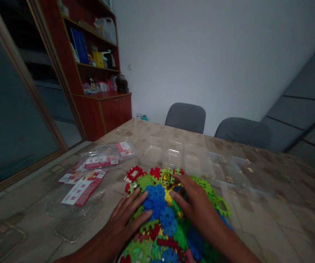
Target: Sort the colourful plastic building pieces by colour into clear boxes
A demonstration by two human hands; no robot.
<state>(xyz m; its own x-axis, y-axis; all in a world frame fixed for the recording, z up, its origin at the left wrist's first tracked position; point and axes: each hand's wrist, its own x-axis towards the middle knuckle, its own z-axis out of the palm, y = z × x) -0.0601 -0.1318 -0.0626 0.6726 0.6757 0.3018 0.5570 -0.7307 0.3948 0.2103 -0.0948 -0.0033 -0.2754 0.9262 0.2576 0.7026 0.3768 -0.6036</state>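
pile of small bright plastic toothed pieces, in blue, green, red and yellow: heaped on the tan stone-patterned table, at its near side, between the person's two hands

left hand: palm down on the left flank of the pile, fingers loosely spread, fingertips against the blue gear-shaped plastic pieces

right hand: over the right flank; thumb and index finger apart, index tip beside a yellow-green square plastic piece, thumb near a yellow plastic piece; other fingers largely hidden, cannot tell whether they touch a piece

far edge of pile: red toothed plastic piece just beside a flat light-green toothed plate

beyond the pile: row of clear plastic trays; to the left, clear packaging with pink-and-white printed labels

background: grey rounded chair back, reddish-brown wooden cabinet
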